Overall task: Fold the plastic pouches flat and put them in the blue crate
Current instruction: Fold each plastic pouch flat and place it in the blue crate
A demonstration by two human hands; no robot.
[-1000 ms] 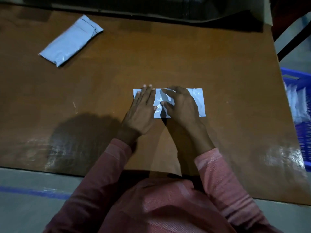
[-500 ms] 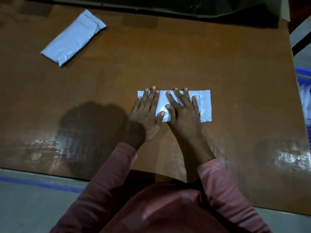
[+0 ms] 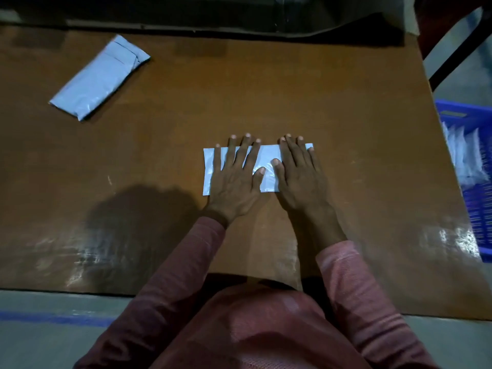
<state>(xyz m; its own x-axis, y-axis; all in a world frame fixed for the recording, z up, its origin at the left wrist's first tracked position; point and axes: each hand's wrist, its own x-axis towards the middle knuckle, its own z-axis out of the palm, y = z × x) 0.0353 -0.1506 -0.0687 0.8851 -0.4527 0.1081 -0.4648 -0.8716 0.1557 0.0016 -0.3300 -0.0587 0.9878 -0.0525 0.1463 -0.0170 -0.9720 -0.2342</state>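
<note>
Our left hand [image 3: 234,179] and right hand [image 3: 300,179] lie flat, fingers [image 3: 243,151] straight, on the pouch [image 3: 267,158], seemingly pressing its crease against the desk [image 3: 266,89].

Single view, head-worn, wide-angle. Aimed forward and steeply down onto brown desk [image 3: 279,83] from its near-edge side. Wearer's own chest and sleeves [image 3: 186,267] fill bottom centre of frame. Close in: left grip [image 3: 234,182] and right grip [image 3: 300,182] land at frame centre, with fingernails resolved. Desk's far edge runs along top of frame. Strip of floor [image 3: 40,342] at lower left. Blue crate [image 3: 476,209] cropped by right edge of frame.
</note>
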